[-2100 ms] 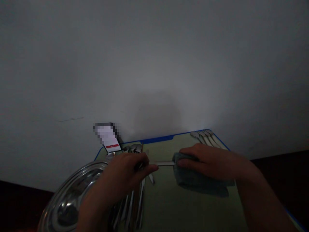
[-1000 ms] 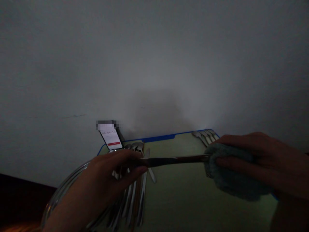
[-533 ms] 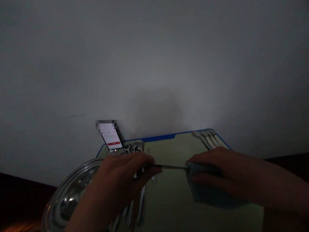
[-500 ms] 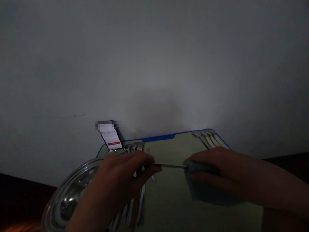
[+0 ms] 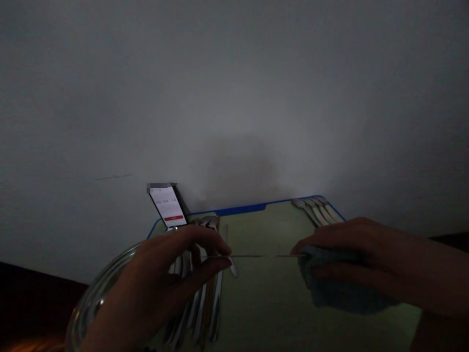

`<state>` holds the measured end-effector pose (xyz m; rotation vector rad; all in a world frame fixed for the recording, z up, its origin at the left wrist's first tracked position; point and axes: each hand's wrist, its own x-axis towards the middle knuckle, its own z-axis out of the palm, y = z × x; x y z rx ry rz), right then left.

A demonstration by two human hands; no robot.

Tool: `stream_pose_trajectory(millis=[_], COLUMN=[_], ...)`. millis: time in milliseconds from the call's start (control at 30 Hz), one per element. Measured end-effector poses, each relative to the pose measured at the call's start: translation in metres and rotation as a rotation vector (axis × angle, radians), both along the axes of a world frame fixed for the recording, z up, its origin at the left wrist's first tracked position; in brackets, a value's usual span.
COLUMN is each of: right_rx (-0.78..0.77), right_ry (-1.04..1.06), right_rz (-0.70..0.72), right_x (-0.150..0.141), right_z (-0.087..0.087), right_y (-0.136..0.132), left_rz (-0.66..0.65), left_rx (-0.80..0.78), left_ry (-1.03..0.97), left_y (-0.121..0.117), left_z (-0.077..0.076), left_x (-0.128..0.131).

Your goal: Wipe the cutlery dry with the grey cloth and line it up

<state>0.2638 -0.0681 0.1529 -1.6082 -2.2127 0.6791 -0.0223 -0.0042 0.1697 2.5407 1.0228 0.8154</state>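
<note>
My left hand (image 5: 164,278) pinches one end of a thin metal piece of cutlery (image 5: 260,255) that runs level across to my right hand. My right hand (image 5: 366,254) is closed round a grey-blue cloth (image 5: 340,293), and the cloth wraps the other end of the cutlery. Both hands hover just above a pale green mat (image 5: 267,303) with a blue edge. Which kind of cutlery it is cannot be made out in the dim light.
A row of unsorted cutlery (image 5: 205,303) lies under my left hand. A shiny steel bowl (image 5: 91,308) sits at the left. Several spoons (image 5: 317,210) lie at the mat's far right corner. A lit phone (image 5: 167,205) leans on the wall behind.
My right hand slid the cloth back and forth along the cutlery: out to the right, in toward my left hand, and now a little right again. My left hand kept its grip.
</note>
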Motion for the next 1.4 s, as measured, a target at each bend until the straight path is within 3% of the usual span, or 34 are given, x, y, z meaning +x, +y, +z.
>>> stream_pose_trajectory(millis=[133,633,867,1200,1400], right_rx=[0.009,0.059,0.045,0.061,0.035], right_ry=[0.016,-0.02,-0.012,-0.004,-0.014], right_rz=[0.02,0.025,0.088,0.099,0.131], right_x=[-0.004,-0.009,-0.014,-0.014,-0.015], right_z=[0.004,0.01,0.014,0.014,0.015], right_y=[0.001,0.002,0.002,0.004,0.003], left_rz=[-0.038,0.049,-0.1,-0.037,-0.155], left_rx=[-0.036,-0.014,-0.134,-0.184,-0.189], left_ry=[0.023,0.052,0.16,0.103,0.137], left_y=[-0.002,0.0,-0.001,0.002,-0.003], left_z=[0.0,0.006,0.001,0.005,0.0], left_x=[0.004,0.006,0.01,0.007,0.009])
